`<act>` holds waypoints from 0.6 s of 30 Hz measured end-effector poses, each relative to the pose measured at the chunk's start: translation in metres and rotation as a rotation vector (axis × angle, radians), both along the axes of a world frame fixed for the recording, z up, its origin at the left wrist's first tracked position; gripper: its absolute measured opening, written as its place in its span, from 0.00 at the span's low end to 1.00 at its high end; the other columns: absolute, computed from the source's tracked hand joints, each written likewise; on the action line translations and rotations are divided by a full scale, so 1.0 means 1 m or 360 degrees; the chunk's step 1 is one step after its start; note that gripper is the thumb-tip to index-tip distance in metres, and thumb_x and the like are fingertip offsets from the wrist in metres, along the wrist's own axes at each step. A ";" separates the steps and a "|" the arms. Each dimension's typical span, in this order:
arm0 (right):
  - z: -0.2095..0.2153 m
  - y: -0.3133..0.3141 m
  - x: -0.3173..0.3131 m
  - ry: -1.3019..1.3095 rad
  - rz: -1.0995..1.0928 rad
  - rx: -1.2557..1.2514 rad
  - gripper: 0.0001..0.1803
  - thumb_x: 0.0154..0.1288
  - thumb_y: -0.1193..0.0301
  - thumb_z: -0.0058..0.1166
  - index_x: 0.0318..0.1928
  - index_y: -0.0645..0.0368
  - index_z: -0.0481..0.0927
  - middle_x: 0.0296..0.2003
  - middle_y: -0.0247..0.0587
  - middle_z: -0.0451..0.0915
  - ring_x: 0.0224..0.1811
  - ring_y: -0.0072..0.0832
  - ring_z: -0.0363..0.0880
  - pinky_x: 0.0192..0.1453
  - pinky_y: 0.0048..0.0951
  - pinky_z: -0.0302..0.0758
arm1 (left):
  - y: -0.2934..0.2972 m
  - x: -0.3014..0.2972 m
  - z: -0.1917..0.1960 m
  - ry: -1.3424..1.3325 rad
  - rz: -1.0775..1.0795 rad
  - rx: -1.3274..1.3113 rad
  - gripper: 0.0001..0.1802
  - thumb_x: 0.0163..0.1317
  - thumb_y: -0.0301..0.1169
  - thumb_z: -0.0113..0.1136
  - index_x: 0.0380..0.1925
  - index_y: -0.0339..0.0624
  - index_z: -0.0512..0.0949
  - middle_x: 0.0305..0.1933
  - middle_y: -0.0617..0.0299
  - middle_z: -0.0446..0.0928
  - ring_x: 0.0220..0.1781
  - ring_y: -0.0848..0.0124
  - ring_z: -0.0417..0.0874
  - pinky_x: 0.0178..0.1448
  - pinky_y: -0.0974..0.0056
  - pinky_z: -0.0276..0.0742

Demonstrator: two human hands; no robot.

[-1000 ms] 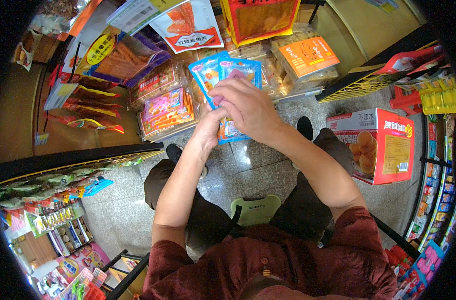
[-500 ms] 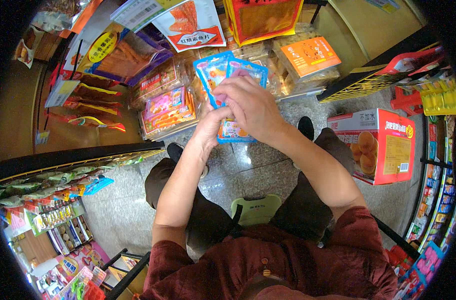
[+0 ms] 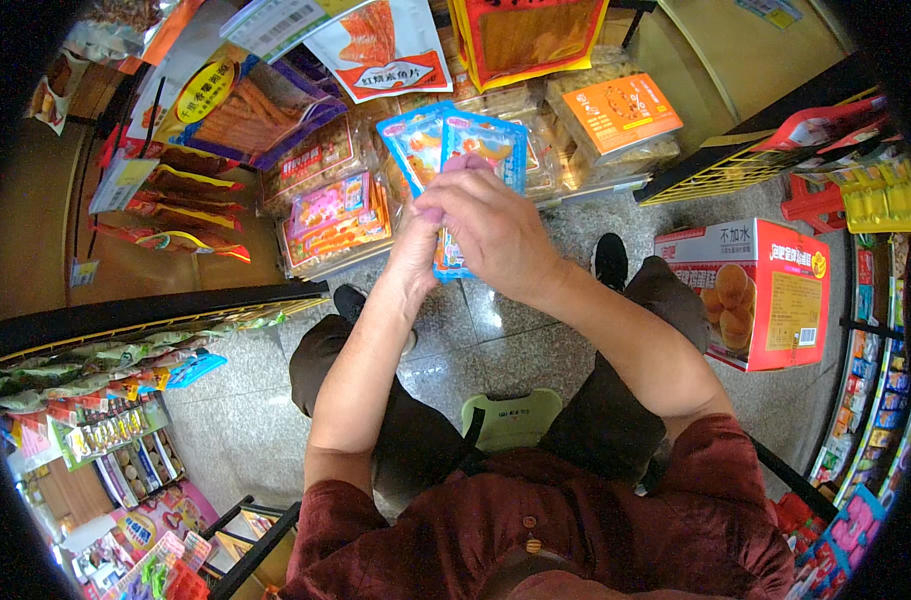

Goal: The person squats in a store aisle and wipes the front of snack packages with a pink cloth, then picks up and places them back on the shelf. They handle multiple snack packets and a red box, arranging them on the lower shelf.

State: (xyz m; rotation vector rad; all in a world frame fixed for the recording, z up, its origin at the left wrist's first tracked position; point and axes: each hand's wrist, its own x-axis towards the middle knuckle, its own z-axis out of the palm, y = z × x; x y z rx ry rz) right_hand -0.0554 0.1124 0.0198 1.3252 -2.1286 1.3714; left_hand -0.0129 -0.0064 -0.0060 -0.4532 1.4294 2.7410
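Observation:
Two flat blue-edged snack packets are fanned out in front of me, a left one (image 3: 413,140) and a right one (image 3: 491,138) overlapping it. My left hand (image 3: 416,243) is closed around their lower left side, its thumb reaching in toward the other hand. Across the front of the packets lies my right hand (image 3: 493,228), fingers curled and pressed together over them. The hands touch, hiding the packets' middle. Just beyond are clear boxes of snacks; one to the left has pink and orange packets (image 3: 338,213) on top.
An orange-labelled box (image 3: 621,112) sits on the low shelf at right. Snack bags (image 3: 376,50) hang above the shelf. A red carton (image 3: 751,295) stands on the floor (image 3: 456,340) to my right. A green stool (image 3: 513,420) shows between my legs. Yellow wire racks (image 3: 716,175) edge the sides.
Both packets have shifted slightly left and changed angle; the right one now stands straighter and overlaps the left one more. My right hand has moved slightly downward. The surroundings are unchanged.

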 end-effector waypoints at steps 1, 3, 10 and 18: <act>0.000 -0.001 0.000 -0.0058 0.0019 -0.0023 0.09 0.55 0.75 0.52 0.39 0.58 0.76 0.39 0.43 0.77 0.46 0.42 0.75 0.55 0.40 0.70 | 0.000 0.000 -0.001 0.0036 -0.0006 0.0063 0.28 0.50 0.24 0.54 0.56 0.39 0.69 0.51 0.58 0.74 0.51 0.67 0.79 0.55 0.63 0.77; 0.000 0.000 0.000 -0.0161 0.0060 -0.0062 0.09 0.55 0.74 0.51 0.39 0.58 0.76 0.39 0.44 0.77 0.47 0.43 0.75 0.57 0.41 0.69 | -0.001 -0.001 -0.004 0.0111 -0.0025 0.0187 0.29 0.51 0.25 0.53 0.58 0.38 0.68 0.54 0.57 0.74 0.54 0.67 0.78 0.57 0.62 0.77; 0.002 0.003 -0.002 -0.0195 0.0045 -0.0066 0.09 0.59 0.76 0.50 0.41 0.60 0.77 0.40 0.45 0.77 0.48 0.43 0.75 0.54 0.38 0.72 | -0.009 -0.004 -0.018 0.0078 0.0043 0.0227 0.29 0.50 0.25 0.52 0.56 0.35 0.69 0.52 0.54 0.75 0.53 0.64 0.79 0.57 0.60 0.77; 0.001 0.007 0.006 -0.0181 0.0303 0.0009 0.09 0.57 0.76 0.50 0.40 0.57 0.77 0.40 0.43 0.78 0.45 0.43 0.77 0.54 0.40 0.72 | -0.029 -0.005 -0.006 -0.0171 0.0271 0.0305 0.19 0.49 0.25 0.52 0.44 0.35 0.72 0.40 0.54 0.77 0.44 0.62 0.81 0.50 0.59 0.79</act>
